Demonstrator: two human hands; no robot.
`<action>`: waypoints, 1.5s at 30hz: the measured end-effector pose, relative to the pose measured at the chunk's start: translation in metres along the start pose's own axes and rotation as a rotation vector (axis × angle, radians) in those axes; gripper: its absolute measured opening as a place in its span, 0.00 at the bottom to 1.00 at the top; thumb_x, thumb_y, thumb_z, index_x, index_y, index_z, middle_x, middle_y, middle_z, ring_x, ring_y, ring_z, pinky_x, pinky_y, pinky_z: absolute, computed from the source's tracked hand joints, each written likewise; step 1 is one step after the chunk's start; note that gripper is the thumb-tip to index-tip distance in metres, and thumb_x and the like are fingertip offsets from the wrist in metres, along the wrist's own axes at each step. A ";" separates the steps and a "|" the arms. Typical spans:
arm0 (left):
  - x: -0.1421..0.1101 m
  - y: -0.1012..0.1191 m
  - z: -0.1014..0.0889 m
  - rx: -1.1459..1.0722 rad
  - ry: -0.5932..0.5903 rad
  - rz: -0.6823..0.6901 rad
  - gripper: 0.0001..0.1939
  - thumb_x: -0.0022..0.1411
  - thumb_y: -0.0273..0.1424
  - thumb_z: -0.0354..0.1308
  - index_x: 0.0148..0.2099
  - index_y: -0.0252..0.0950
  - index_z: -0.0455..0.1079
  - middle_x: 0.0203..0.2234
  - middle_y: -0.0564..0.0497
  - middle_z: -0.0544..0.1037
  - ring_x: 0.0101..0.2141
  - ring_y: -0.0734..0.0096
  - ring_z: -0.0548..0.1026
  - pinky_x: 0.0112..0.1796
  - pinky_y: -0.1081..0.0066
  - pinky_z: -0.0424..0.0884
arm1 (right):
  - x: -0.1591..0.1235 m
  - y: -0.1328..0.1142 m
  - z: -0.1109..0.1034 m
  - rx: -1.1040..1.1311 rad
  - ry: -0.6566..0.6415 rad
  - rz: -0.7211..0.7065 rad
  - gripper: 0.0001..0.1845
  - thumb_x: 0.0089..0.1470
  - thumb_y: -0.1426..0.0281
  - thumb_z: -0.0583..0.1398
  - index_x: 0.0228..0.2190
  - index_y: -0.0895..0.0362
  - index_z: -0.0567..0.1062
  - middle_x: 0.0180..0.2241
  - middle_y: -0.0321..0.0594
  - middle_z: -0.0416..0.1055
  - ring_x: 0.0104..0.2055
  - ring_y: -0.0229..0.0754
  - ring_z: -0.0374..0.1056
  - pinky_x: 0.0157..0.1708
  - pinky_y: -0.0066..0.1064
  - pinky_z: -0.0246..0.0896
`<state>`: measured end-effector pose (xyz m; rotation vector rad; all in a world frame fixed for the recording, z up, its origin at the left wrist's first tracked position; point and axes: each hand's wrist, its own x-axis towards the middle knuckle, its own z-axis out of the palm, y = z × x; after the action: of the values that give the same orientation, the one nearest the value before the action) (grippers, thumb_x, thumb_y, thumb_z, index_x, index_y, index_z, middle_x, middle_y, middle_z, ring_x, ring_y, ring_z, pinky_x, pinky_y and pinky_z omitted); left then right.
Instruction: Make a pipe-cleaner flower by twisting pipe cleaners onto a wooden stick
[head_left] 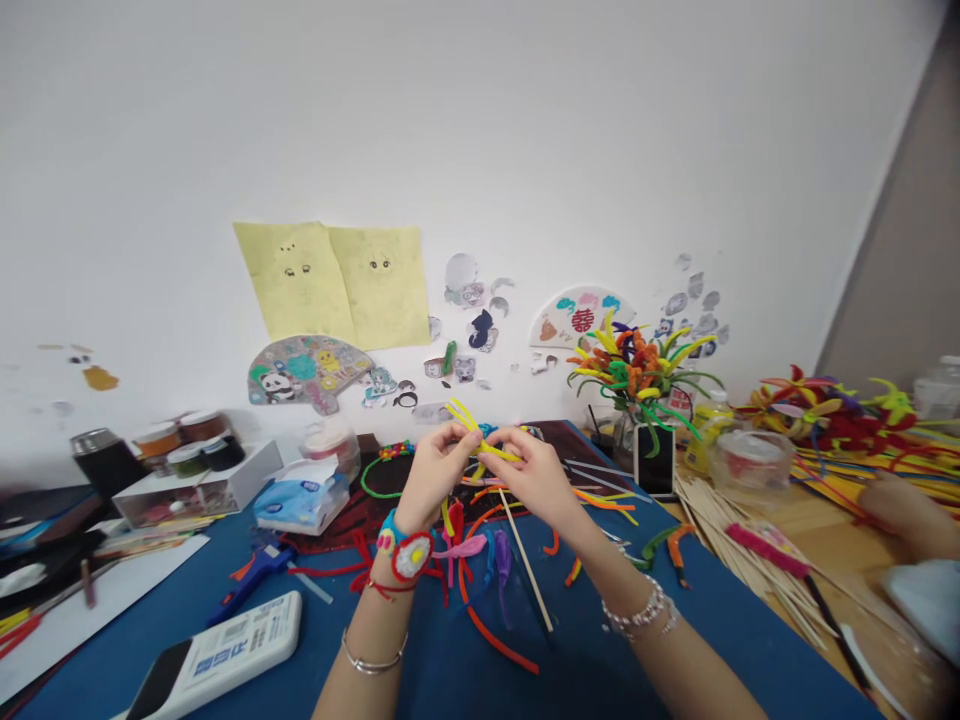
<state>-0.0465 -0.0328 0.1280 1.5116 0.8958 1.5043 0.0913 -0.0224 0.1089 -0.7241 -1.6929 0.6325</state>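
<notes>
- Pinching a yellow pipe cleaner at the middle of the desk, the left hand and right hand both hold it narrowly between thumbs and fingertips. Their closeness suggests that the grip is meant to control a bend at one exact spot.
- Yellow loops rise toward the wall, probably keeping that length clear of the fingers.
- A thin wooden skewer slants down from beneath the hands toward the mat; I cannot tell whether either hand steadies it.
- Loose orange pipe cleaners and purple pipe cleaners lie on the blue mat just below the wrists, likely left there for easy reach.
- Farther left, a blue glue gun sits near a white remote control and a blue tissue packet, apparently kept aside from the working space.
- To the right, a bundle of bamboo skewers lies on the wooden tabletop, while pipe-cleaner flowers stand in a glass vase, perhaps displayed for reference.
- At the far right, another person's hand rests near more pipe cleaners, well apart from this work.
</notes>
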 end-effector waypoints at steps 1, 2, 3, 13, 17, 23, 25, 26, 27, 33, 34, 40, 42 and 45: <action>0.000 0.001 -0.001 0.011 -0.009 0.007 0.14 0.50 0.39 0.58 0.28 0.32 0.63 0.15 0.59 0.59 0.15 0.87 0.52 0.16 0.82 0.48 | 0.000 -0.001 0.000 0.036 -0.016 0.013 0.12 0.46 0.62 0.58 0.29 0.59 0.69 0.17 0.27 0.48 0.17 0.27 0.44 0.16 0.20 0.48; -0.001 0.002 -0.001 0.024 -0.019 0.014 0.13 0.50 0.38 0.58 0.29 0.32 0.64 0.15 0.59 0.60 0.15 0.87 0.53 0.16 0.82 0.50 | 0.000 -0.001 -0.001 0.074 -0.036 0.029 0.12 0.46 0.62 0.58 0.29 0.59 0.69 0.17 0.27 0.48 0.17 0.27 0.45 0.16 0.20 0.50; -0.001 0.004 -0.002 0.041 -0.028 0.021 0.13 0.50 0.38 0.58 0.30 0.32 0.65 0.15 0.58 0.62 0.15 0.86 0.55 0.17 0.81 0.51 | 0.001 -0.001 -0.001 0.111 -0.056 0.044 0.12 0.46 0.62 0.58 0.29 0.59 0.69 0.17 0.27 0.49 0.17 0.28 0.47 0.17 0.20 0.51; -0.007 0.011 0.000 0.116 -0.075 0.012 0.13 0.48 0.35 0.60 0.36 0.33 0.70 0.23 0.54 0.69 0.22 0.80 0.65 0.20 0.80 0.60 | 0.002 -0.006 -0.005 0.280 -0.137 0.124 0.14 0.47 0.61 0.57 0.31 0.59 0.74 0.28 0.37 0.70 0.31 0.38 0.65 0.29 0.28 0.64; -0.007 0.009 0.001 0.102 -0.054 0.038 0.11 0.49 0.35 0.58 0.32 0.33 0.67 0.21 0.56 0.66 0.19 0.83 0.62 0.19 0.81 0.57 | 0.001 -0.008 -0.005 0.282 -0.081 0.129 0.12 0.43 0.62 0.60 0.27 0.59 0.73 0.24 0.35 0.68 0.26 0.34 0.62 0.27 0.27 0.62; -0.009 0.010 0.008 -0.083 -0.132 0.022 0.11 0.53 0.36 0.55 0.33 0.34 0.62 0.18 0.59 0.58 0.16 0.87 0.54 0.17 0.81 0.51 | 0.001 -0.006 -0.003 0.380 0.067 0.141 0.11 0.43 0.63 0.61 0.24 0.59 0.71 0.19 0.33 0.63 0.20 0.30 0.55 0.18 0.22 0.53; -0.011 0.011 0.011 -0.129 -0.119 0.030 0.11 0.53 0.36 0.55 0.34 0.34 0.61 0.19 0.59 0.58 0.16 0.87 0.53 0.17 0.82 0.49 | 0.002 -0.005 -0.003 0.447 0.110 0.135 0.10 0.43 0.64 0.61 0.23 0.59 0.71 0.18 0.31 0.61 0.17 0.28 0.50 0.16 0.21 0.48; -0.011 0.012 0.013 -0.144 -0.106 0.031 0.11 0.53 0.36 0.55 0.35 0.34 0.61 0.19 0.59 0.58 0.16 0.88 0.53 0.17 0.82 0.49 | 0.002 -0.005 -0.004 0.481 0.117 0.123 0.10 0.43 0.65 0.61 0.24 0.59 0.72 0.18 0.31 0.61 0.17 0.28 0.49 0.16 0.22 0.47; -0.012 0.014 0.014 -0.156 -0.093 0.032 0.11 0.53 0.36 0.55 0.36 0.35 0.60 0.19 0.59 0.58 0.15 0.88 0.53 0.16 0.82 0.49 | 0.002 -0.004 -0.004 0.510 0.117 0.101 0.09 0.43 0.65 0.61 0.25 0.59 0.73 0.19 0.32 0.62 0.17 0.28 0.49 0.16 0.22 0.47; -0.023 0.024 0.020 -0.082 0.001 0.107 0.10 0.55 0.35 0.53 0.37 0.34 0.61 0.22 0.57 0.64 0.16 0.86 0.57 0.18 0.82 0.54 | 0.002 0.004 -0.005 0.456 0.042 -0.192 0.03 0.45 0.68 0.61 0.25 0.55 0.75 0.28 0.37 0.62 0.26 0.33 0.58 0.23 0.25 0.54; -0.025 0.025 0.022 -0.044 0.031 0.142 0.10 0.55 0.35 0.53 0.36 0.34 0.62 0.23 0.55 0.65 0.19 0.85 0.61 0.19 0.82 0.56 | 0.001 0.005 -0.006 0.422 0.027 -0.242 0.03 0.46 0.68 0.61 0.26 0.54 0.75 0.28 0.36 0.61 0.27 0.34 0.58 0.24 0.26 0.54; -0.032 0.025 0.030 0.088 0.099 0.248 0.09 0.54 0.35 0.54 0.35 0.34 0.65 0.20 0.54 0.66 0.19 0.80 0.63 0.20 0.79 0.58 | -0.002 0.000 -0.027 0.050 -0.023 -0.538 0.06 0.48 0.71 0.59 0.29 0.51 0.77 0.26 0.37 0.60 0.27 0.35 0.59 0.25 0.28 0.56; -0.030 0.024 0.029 0.124 0.080 0.211 0.09 0.53 0.35 0.55 0.34 0.34 0.66 0.16 0.56 0.64 0.15 0.82 0.57 0.17 0.78 0.52 | -0.004 -0.005 -0.037 -0.181 -0.064 -0.632 0.10 0.50 0.72 0.57 0.33 0.49 0.77 0.27 0.38 0.62 0.27 0.34 0.59 0.25 0.27 0.55; -0.027 0.024 0.023 0.183 0.017 0.141 0.11 0.51 0.37 0.57 0.32 0.33 0.69 0.13 0.57 0.60 0.13 0.84 0.50 0.15 0.77 0.45 | -0.008 -0.014 -0.047 -0.453 -0.151 -0.734 0.13 0.52 0.72 0.55 0.38 0.48 0.75 0.25 0.37 0.63 0.23 0.32 0.57 0.22 0.25 0.52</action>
<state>-0.0257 -0.0685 0.1388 1.7274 0.9768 1.5721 0.1369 -0.0361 0.1243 -0.3083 -2.0947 -0.2231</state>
